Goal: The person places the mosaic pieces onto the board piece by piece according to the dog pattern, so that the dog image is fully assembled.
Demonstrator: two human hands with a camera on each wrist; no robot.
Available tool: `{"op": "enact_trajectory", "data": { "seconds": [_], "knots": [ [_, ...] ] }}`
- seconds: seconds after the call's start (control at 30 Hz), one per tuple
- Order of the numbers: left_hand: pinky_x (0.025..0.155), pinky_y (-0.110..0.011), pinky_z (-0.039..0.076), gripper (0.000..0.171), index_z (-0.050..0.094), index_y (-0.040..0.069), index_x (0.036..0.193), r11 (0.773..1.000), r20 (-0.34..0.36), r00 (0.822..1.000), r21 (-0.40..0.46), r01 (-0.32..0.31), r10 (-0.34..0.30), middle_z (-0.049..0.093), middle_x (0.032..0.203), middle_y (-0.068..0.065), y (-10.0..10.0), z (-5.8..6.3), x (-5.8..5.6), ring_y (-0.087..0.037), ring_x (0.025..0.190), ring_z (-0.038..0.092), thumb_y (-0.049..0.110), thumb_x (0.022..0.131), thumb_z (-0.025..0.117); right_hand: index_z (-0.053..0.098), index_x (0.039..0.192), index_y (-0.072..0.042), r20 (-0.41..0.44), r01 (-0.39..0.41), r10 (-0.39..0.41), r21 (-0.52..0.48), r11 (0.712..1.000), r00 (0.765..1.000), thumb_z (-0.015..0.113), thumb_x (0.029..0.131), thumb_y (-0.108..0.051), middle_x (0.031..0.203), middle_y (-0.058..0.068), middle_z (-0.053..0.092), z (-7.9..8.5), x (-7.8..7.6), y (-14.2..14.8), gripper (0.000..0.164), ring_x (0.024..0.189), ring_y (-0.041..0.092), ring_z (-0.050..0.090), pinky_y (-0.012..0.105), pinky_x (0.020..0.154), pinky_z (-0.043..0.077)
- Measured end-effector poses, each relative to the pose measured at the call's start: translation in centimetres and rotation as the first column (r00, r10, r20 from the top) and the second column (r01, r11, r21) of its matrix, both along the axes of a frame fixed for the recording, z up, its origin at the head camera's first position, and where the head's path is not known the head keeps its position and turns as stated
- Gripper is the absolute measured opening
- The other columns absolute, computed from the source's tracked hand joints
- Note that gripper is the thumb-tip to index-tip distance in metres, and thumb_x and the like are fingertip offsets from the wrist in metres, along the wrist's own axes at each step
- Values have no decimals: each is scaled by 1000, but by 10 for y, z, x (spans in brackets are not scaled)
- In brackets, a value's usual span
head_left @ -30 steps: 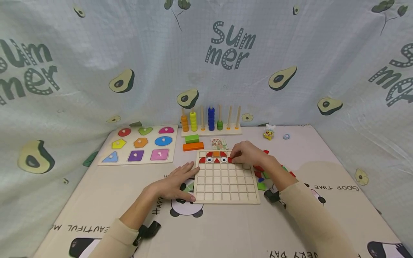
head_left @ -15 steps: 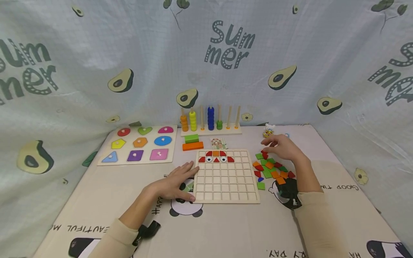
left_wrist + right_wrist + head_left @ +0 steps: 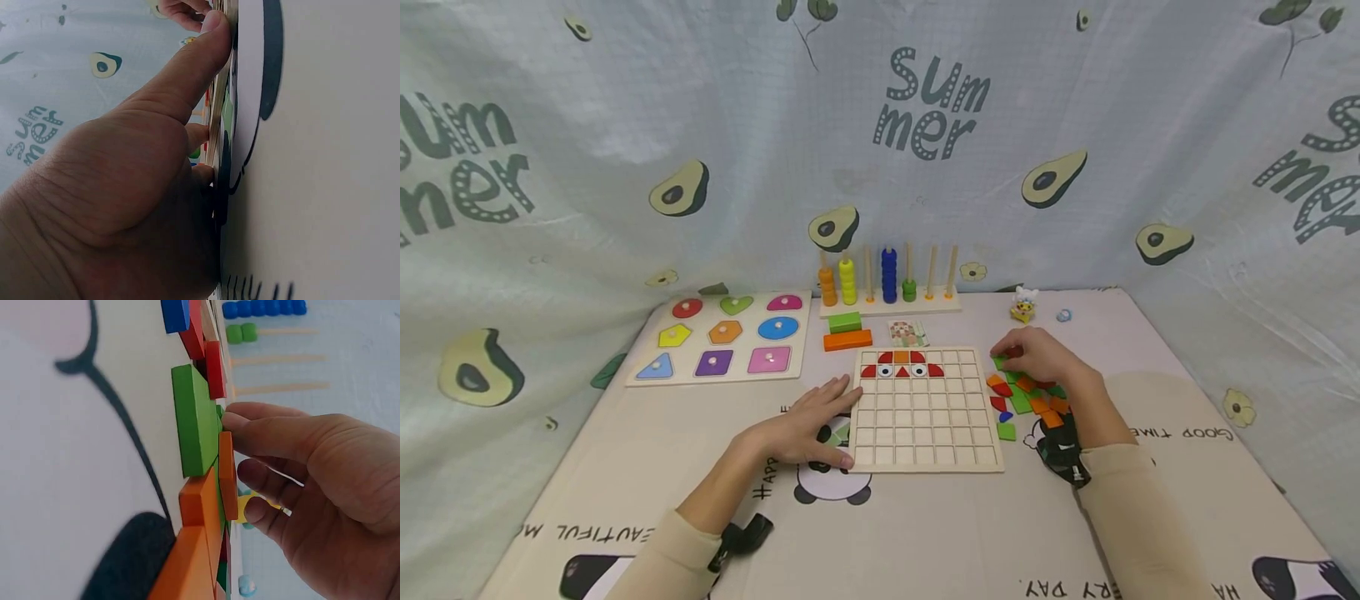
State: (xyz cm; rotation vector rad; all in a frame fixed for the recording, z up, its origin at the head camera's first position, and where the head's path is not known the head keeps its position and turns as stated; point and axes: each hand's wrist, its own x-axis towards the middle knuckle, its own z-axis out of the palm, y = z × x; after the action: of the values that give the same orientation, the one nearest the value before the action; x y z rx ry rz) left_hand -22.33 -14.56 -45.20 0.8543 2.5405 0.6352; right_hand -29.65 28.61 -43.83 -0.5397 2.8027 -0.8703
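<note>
A square wooden grid board lies on the table in the head view. Several red, orange and eye-patterned tiles sit in its two far rows. My left hand rests along the board's left edge with thumb and fingers spread; the left wrist view shows the thumb against that edge. My right hand is over the far end of a pile of loose tiles, right of the board. Its thumb and forefinger tips come together beside a green tile; whether they pinch a tile is hidden.
Beyond the board lie a small picture card, a green block and an orange block. A bead-peg stand is behind them. A shape puzzle lies far left. A small figurine stands far right.
My right hand has left the board's second row, where a red tile now sits, and moved right to the loose tiles, then lowered towards them. My left hand has stayed put.
</note>
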Motion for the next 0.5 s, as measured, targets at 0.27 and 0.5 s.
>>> {"op": "enact_trajectory", "data": {
  "seconds": [0.27,0.5],
  "knots": [
    [119,-49,3,103,17,31,155,1000,-12,1000,5,10,-10,-2,162,1,0,0,0,-23,148,-2,63,73,71,68,101,-12,18,-8,8,6,1000,1000,68,88,-5,96,4,63,3,1,-4,14,86,24,53,39,80,50],
    [119,-48,1,107,16,33,154,1000,0,1000,10,6,-6,-2,162,2,0,0,1,-21,148,-3,65,70,73,67,96,-11,-20,-11,9,-67,998,1000,68,89,-11,86,2,65,19,3,-19,7,74,24,57,33,66,52]
  ]
}}
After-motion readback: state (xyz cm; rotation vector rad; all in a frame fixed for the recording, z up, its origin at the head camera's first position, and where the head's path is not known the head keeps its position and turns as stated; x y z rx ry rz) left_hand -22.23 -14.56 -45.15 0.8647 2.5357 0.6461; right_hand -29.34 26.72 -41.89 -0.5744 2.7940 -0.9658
